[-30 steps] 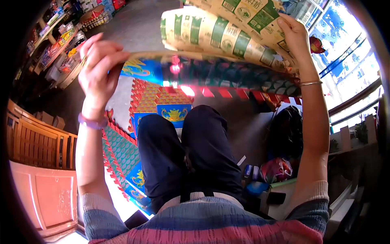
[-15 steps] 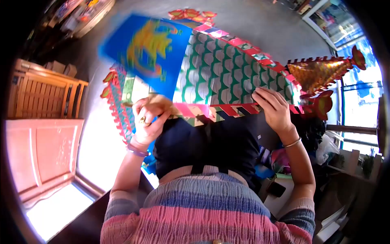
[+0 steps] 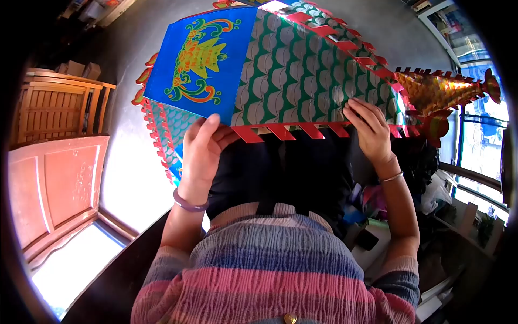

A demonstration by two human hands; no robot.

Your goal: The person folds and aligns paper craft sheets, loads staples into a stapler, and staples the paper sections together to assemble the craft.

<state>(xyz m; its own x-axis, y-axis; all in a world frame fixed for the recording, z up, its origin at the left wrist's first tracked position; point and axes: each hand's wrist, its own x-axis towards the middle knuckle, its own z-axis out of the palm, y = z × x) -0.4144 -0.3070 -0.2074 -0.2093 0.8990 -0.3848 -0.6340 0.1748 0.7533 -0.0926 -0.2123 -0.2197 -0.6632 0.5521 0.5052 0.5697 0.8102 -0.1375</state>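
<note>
Spreading out across your view above the grey floor [image 3: 129, 59], the patterned sheet [image 3: 294, 70] served as the landmark, its green-and-silver scales on the right and a blue panel with a yellow flower design on the left. Your striped sweater [image 3: 280, 254] lay below the sheet in view, and your dark trousers [image 3: 248, 167] showed just beneath its near edge. The slatted wooden furniture [image 3: 54, 108] stood to the left of the sheet, well apart from it. A gold-scaled piece [image 3: 431, 94] pointed away from the sheet's right end, and a second scaled piece [image 3: 170, 124] showed below its left end. Your left hand [image 3: 202, 146] was at the sheet's near edge by the blue panel, thumb against the edge and fingers partly hidden under it, in what looked like a light pinch. Your right hand [image 3: 372, 132] had its fingertips on the scales near the same edge, farther right; whether its thumb gripped from behind, you could not tell. The two hands were apart, with the red tabs [image 3: 278, 132] hanging between them. The step in hand seemed to be steadying and positioning the sheet, face up. From that hold, any next move called for even support at both hands, so that the sheet would not buckle and the tabs would not fold or catch on your trousers.
</note>
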